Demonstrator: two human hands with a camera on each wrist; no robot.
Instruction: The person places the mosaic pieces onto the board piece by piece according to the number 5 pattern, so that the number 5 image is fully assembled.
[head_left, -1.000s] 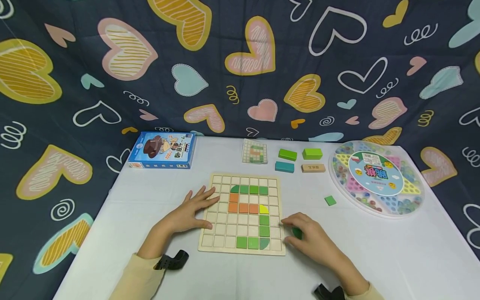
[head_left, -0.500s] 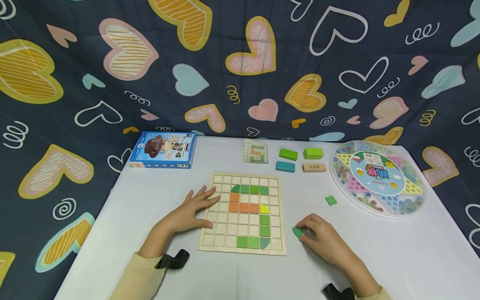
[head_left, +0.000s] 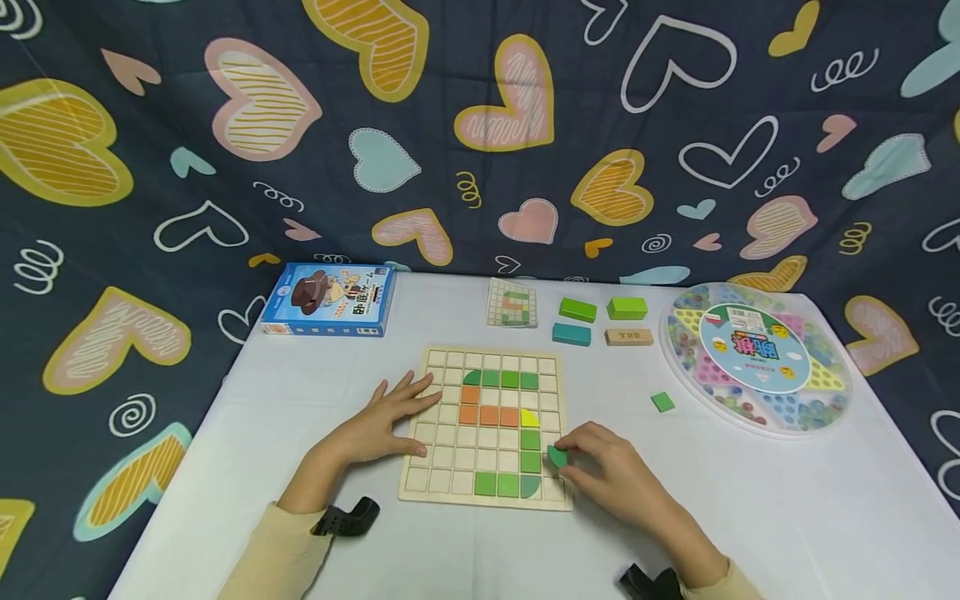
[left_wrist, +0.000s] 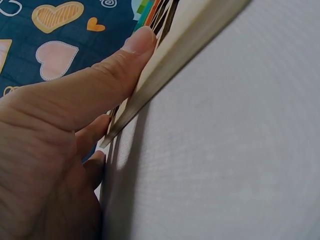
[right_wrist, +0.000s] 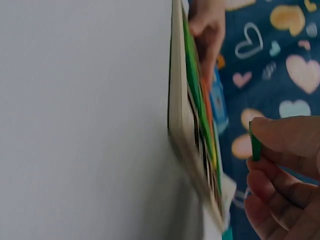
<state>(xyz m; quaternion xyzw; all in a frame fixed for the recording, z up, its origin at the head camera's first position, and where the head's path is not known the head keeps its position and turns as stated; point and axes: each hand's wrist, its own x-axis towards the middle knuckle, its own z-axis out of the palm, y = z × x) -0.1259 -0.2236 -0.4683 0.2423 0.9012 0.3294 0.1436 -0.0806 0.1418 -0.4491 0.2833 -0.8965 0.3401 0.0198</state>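
A wooden grid board (head_left: 442, 481) lies flat on the table, with green, orange and yellow tiles set in some of its squares. My left hand (head_left: 375, 427) rests on the board's left edge, fingers spread and thumb on the rim, as the left wrist view also shows. Over the board's right edge, my right hand (head_left: 611, 467) pinches a green tile (head_left: 557, 456) with one rounded side between thumb and fingers. In the right wrist view this green tile (right_wrist: 255, 141) appears edge-on, held apart from the board. A loose green square tile (head_left: 662, 402) lies to the right.
Behind the board stands a pattern card (head_left: 512, 302) beside two green blocks, a teal block (head_left: 572, 334) and a wooden block (head_left: 628, 337). A blue box (head_left: 327, 300) sits back left. At the right lies a round marble game board (head_left: 753, 354).
My right hand first drew back to the right with the green tile, then came left again over the board's right edge. My left hand has stayed in place.
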